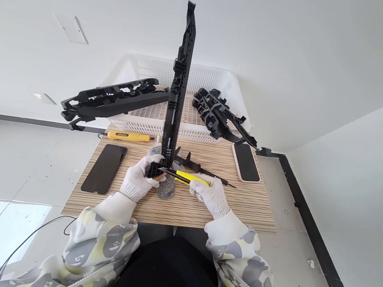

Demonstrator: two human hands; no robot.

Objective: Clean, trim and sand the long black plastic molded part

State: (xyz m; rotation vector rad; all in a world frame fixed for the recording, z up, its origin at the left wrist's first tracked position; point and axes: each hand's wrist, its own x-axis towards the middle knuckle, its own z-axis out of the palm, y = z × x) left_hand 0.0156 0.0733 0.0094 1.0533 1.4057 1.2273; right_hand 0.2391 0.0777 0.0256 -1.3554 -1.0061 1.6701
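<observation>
My left hand (140, 177), in a white knit glove, is closed around the lower end of a long black plastic trim part (176, 98). The part stands nearly upright, its ribbed inner side facing me. In my gloved right hand (212, 193) is a yellow and black utility knife (188, 177), pointing left. Its tip is at the part's lower end, by my left fingers; whether it touches cannot be made out. Beneath the part lies a grey cloth (166, 188). Just beyond the knife rests a black caliper-like tool (195, 165) on the table.
Behind the table (240, 203) is a white basket (193, 132). Black plastic parts lie across its left (111, 100) and right (217, 114) sides. A yellow corded tool (129, 137), a dark phone (104, 169) and a white-edged phone (246, 163) lie on the tabletop.
</observation>
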